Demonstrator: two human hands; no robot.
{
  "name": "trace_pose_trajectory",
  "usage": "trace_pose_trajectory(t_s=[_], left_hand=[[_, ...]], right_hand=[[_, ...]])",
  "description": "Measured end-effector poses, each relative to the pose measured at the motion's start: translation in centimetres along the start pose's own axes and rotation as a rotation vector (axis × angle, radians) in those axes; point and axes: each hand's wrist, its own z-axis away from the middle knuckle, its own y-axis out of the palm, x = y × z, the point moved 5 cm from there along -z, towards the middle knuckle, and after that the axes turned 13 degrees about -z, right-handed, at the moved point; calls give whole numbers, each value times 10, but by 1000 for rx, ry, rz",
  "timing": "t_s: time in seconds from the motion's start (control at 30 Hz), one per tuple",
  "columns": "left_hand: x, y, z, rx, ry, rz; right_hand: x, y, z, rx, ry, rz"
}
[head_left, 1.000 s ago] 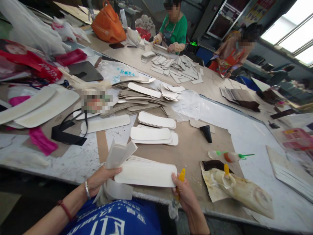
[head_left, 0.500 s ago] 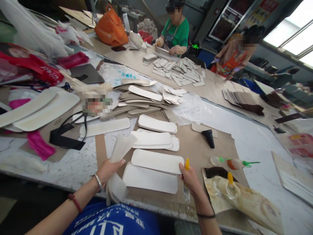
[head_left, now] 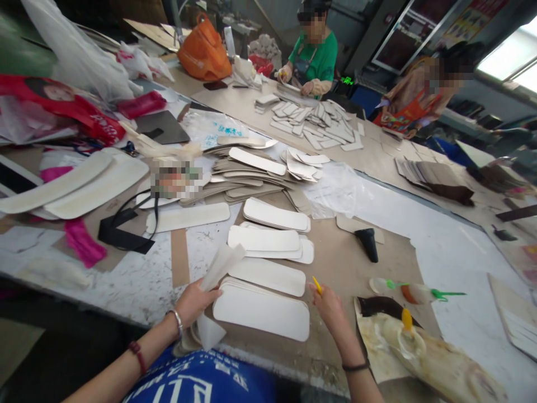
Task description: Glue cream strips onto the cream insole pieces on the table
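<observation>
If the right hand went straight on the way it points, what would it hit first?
Probably the right end of the white strip just beyond the nearest stack, though the right hand may pass over it; depth is unclear.

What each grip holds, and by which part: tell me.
The left grip holds a bundle of thin pale strips around the middle. The right grip holds a yellow tool just below its protruding end.
</observation>
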Motion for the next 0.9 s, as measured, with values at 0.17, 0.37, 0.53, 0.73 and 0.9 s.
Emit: trace_pose_trajectory(t_s=[0.17,0.37,0.53,0.73,0.9], left_hand=[[-6,0,7,60,-42,-12],[-11,-3,13,155,-65,-7],[-8,-2,8,219,-63,-22],[-5,-2,3,258,-60,-64],[-7,-2,2,279,-36,-79]], right_hand=[[41,-5,48,-7,-204,-36],[83,46,106,-1,-499,-211],[80,88,118,23,-326,-457],[75,121,120,72,-152,-649],[64,125,122,-25,-197,-606]])
